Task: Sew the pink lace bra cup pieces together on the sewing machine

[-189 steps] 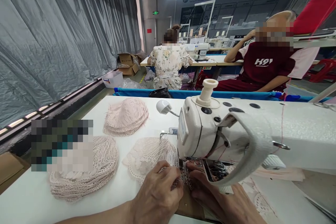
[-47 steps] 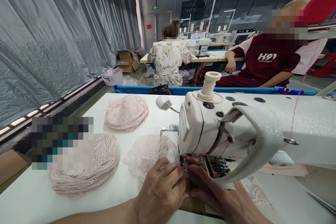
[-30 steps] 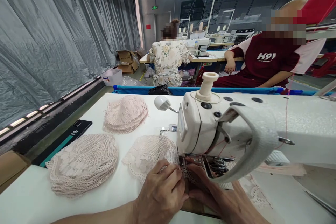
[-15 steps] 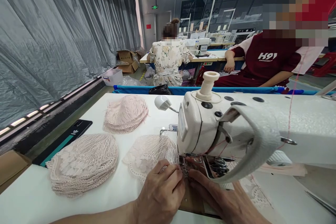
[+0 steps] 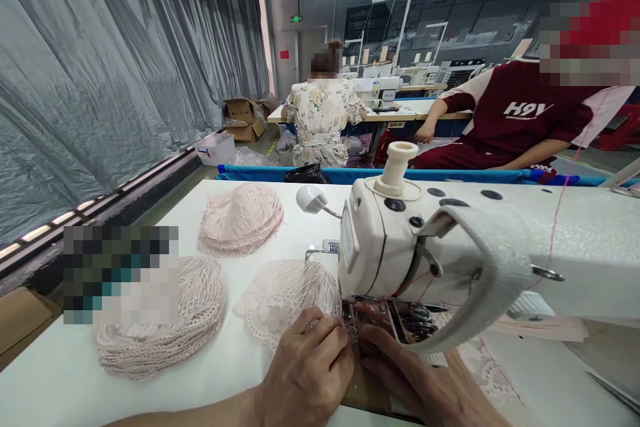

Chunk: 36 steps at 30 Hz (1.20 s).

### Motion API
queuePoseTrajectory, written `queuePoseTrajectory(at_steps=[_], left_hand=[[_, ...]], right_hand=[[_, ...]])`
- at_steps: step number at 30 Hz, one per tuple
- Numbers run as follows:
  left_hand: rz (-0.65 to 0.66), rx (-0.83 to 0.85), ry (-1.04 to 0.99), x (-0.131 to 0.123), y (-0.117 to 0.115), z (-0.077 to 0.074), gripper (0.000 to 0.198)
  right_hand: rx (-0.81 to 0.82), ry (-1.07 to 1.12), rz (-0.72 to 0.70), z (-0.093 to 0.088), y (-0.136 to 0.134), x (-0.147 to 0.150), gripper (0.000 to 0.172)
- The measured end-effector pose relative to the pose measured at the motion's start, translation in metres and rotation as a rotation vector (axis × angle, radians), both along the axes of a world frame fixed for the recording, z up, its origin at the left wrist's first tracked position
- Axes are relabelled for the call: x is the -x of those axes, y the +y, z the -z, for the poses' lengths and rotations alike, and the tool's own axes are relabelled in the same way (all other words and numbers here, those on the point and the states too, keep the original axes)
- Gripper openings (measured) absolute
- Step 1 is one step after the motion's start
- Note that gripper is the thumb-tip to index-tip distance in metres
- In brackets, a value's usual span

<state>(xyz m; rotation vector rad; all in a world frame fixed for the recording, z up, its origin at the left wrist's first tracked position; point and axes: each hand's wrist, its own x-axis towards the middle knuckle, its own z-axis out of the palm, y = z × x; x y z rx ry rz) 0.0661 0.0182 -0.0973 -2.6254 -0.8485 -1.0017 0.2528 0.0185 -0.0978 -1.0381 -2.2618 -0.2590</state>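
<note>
A white sewing machine stands on the white table, its head over a pale pink lace piece. My left hand lies curled on the lace just left of the needle, fingertips pinching its edge. From the right, my right hand presses the same lace with its fingers under the machine head. Red thread runs down to the machine arm.
Two stacks of pink lace pieces lie left of the machine, one near and one farther back. A blue bin edge borders the table's far side. Two people sit beyond it, one in a floral dress, one in a maroon shirt.
My hands have stayed at the needle, shifting the lace slightly. The person in maroon has lowered an arm from the head and leaned further right.
</note>
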Motion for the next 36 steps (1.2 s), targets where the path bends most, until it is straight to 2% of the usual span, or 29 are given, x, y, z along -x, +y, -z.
queuePoseTrajectory(at_steps=[4, 17, 21, 27, 33, 36], left_hand=[[-0.002, 0.027, 0.020, 0.002, 0.000, 0.001, 0.023], [0.009, 0.027, 0.040, 0.002, 0.001, 0.002, 0.022], [0.010, 0.058, 0.043, 0.002, 0.000, -0.001, 0.026], [-0.009, 0.080, 0.037, 0.001, -0.001, -0.001, 0.025], [-0.006, 0.071, 0.027, -0.001, 0.000, -0.001, 0.024], [-0.010, 0.069, 0.033, -0.001, -0.001, -0.002, 0.025]], right_hand=[[0.004, -0.046, -0.038, 0.004, 0.001, -0.001, 0.028], [0.049, 0.015, -0.012, 0.009, 0.004, -0.001, 0.030], [-0.013, 0.033, -0.020, 0.009, 0.004, -0.003, 0.035], [0.126, -0.016, -0.015, 0.013, 0.001, -0.006, 0.027], [0.081, 0.035, 0.040, 0.031, 0.006, -0.001, 0.024], [0.077, 0.026, 0.032, 0.026, 0.005, -0.001, 0.024]])
